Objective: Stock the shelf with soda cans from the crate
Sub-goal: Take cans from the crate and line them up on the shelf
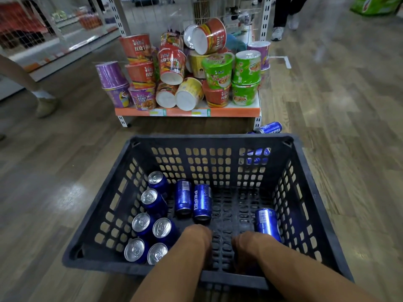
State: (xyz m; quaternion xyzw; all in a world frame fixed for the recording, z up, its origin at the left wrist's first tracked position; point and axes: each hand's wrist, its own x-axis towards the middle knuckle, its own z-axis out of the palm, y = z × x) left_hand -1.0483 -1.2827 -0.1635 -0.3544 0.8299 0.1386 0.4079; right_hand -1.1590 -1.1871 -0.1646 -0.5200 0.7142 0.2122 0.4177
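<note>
Reaching both hands, left (197, 236) and right (244, 241), into the crate (305, 192) at lower centre. Fingers hidden, so grip probably impossible to judge. Lying nearby: cans (202, 202).

Both forearms reach down into a dark perforated crate (113, 186) on the wooden floor (349, 118). The left hand (196, 236) and the right hand (246, 243) are down at the crate bottom, their fingers hidden, so neither grip can be judged. Left of the left hand stand six upright blue soda cans (144, 222). Just beyond it lie two cans (193, 200) on their sides. Touching the right wrist's outer side lies another can (267, 223). Farther ahead, a low shelf (187, 112) holds piled noodle cups (172, 64), with a loose can (270, 127) by its foot.
</note>
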